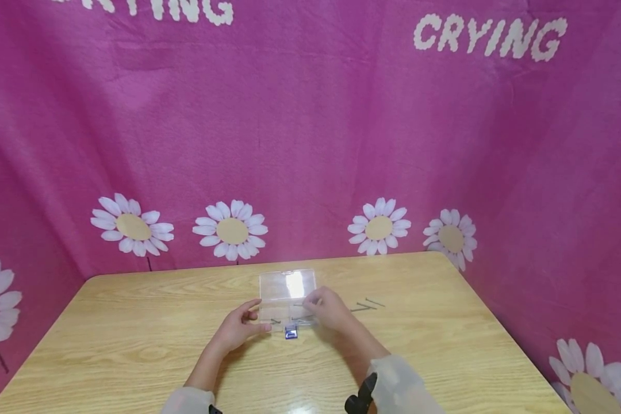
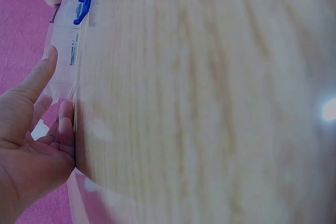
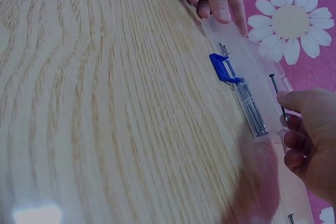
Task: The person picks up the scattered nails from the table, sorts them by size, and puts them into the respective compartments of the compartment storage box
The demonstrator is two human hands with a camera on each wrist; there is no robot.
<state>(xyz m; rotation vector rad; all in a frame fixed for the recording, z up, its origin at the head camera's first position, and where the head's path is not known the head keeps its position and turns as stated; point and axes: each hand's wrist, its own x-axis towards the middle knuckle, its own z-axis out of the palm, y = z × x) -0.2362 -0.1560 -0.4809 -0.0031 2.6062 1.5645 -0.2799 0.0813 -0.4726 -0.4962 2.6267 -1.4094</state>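
Observation:
A clear plastic box (image 1: 275,313) lies on the table with its lid (image 1: 276,284) raised at the back and a blue latch (image 3: 223,68) at the front. My left hand (image 1: 236,329) grips its left end, thumb at the front and fingers around the side. Between thumb and fingers, my right hand (image 1: 330,310) pinches a dark nail (image 3: 273,83) above the right part of the box. Inside, several long nails (image 3: 251,109) lie in the right compartment, and a few small screws or nails (image 1: 275,321) sit in the left one.
Several loose nails (image 1: 363,306) lie on the wooden table (image 1: 134,333) to the right of the box. A pink cloth (image 1: 300,144) with daisies hangs behind and beside the table.

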